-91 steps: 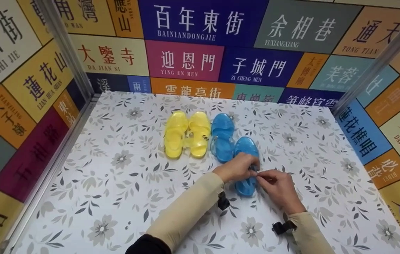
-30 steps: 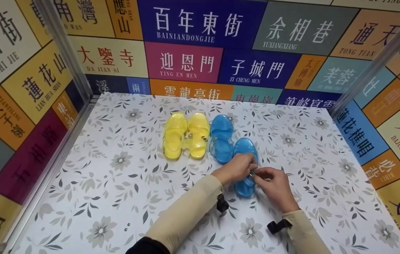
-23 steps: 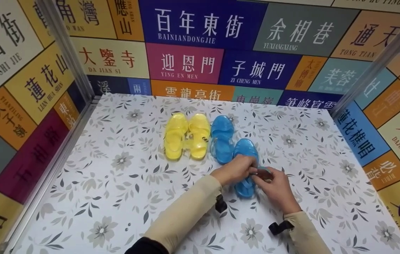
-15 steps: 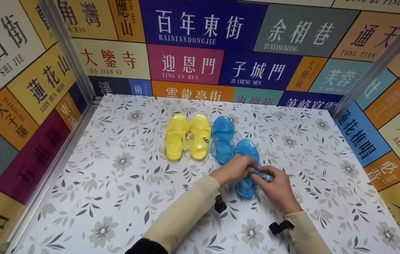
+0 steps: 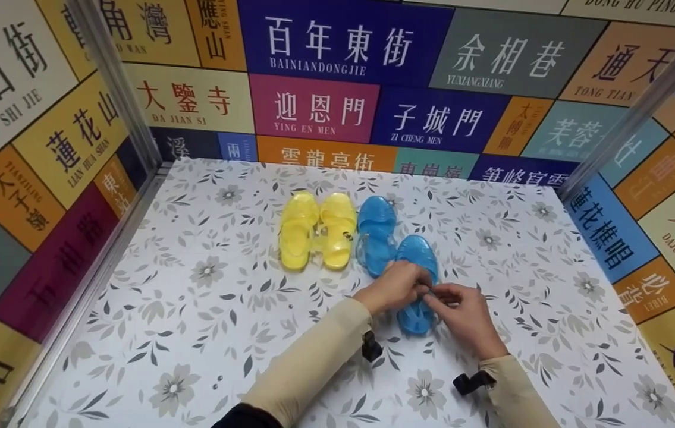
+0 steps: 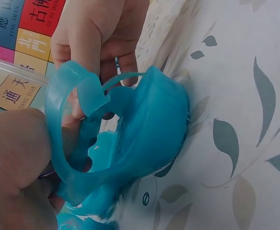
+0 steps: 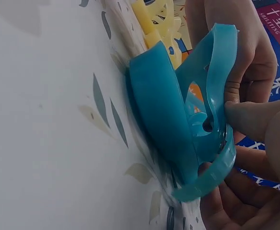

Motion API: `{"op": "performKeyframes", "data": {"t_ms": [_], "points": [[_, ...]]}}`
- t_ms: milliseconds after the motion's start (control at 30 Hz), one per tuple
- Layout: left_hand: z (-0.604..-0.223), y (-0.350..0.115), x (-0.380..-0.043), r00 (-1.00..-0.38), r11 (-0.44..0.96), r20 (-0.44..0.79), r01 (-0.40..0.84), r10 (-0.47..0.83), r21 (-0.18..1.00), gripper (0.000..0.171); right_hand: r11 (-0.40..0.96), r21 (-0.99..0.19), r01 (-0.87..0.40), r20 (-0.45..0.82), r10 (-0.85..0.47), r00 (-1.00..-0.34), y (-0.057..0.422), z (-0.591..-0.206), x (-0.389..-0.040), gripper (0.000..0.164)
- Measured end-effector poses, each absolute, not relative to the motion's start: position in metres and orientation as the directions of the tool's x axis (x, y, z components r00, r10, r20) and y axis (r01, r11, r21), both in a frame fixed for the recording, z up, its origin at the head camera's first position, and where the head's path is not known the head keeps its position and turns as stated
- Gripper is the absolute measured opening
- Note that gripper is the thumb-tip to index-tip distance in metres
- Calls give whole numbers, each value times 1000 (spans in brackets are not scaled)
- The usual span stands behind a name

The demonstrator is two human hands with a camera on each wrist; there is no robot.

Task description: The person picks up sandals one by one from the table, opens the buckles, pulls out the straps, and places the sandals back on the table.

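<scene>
In the head view, my left hand (image 5: 396, 288) and right hand (image 5: 462, 312) meet over the nearer blue sandal (image 5: 416, 318). The left hand pinches the sandal's ankle strap, seen as a glossy loop (image 6: 56, 129) in the left wrist view. From the other side, the right hand's thumb and fingers pinch the strap near a small metal buckle (image 7: 222, 143). A loose strap end (image 7: 202, 184) curves down beside the right fingers in the right wrist view. The sandal stands sole-down, its middle hidden by the hands. Its mate, another blue sandal (image 5: 376, 229), lies just left.
A pair of yellow sandals, left one (image 5: 298, 232) and right one (image 5: 337, 232), stands left of the blue pair. Everything rests on a white floral tabletop (image 5: 206, 333). Sign-covered panels (image 5: 313, 107) enclose the back and both sides.
The right hand shifted slightly left since three seconds ago. Half a second ago a strip of blue strap showed across its fingers; now that strip no longer shows in the head view. The sandals stayed put.
</scene>
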State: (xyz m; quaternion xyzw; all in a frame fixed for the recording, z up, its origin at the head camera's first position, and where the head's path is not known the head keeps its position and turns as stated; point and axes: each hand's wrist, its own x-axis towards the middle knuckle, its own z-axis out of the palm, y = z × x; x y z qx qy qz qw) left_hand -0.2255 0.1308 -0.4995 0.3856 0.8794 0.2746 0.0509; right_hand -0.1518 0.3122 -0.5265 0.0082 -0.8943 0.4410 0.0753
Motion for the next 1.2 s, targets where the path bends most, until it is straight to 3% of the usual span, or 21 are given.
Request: {"op": "performKeyframes", "data": {"t_ms": [233, 400, 733, 1200], "points": [[-506, 131, -228, -702, 509, 117, 610, 702, 607, 13, 615, -784, -84, 134, 36, -990, 312, -526, -150, 20], [-511, 131, -231, -738, 434, 103, 498, 667, 751, 13, 603, -794, -78, 123, 33, -992, 313, -527, -150, 23], [-520, 129, -228, -784, 340, 83, 358, 615, 870, 9, 600, -794, -100, 146, 29, -989, 313, -529, -150, 22], [-527, 132, -223, -857, 304, 71, 257, 510, 917, 6, 618, -779, -108, 198, 78, -977, 309, -524, -147, 17]]}}
